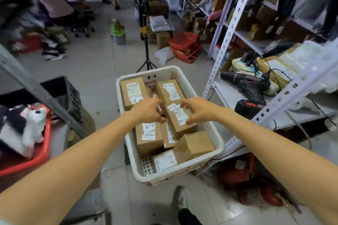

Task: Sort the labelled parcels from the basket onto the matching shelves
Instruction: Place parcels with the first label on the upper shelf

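While both arms stretch over the white basket (pixel 129 144), the left hand (pixel 148 110) and right hand (pixel 197 109) flank one tilted box (pixel 180 118) marked A-2, which lies atop the others mid-basket. The right thumb and fingers are half-curled and pinch its right edge. The left hand's fingers (pixel 159 103) are half-curled at its left edge; whether they touch it I cannot tell. Seven boxes show in the one basket: three plainly marked A-2, one A-1.
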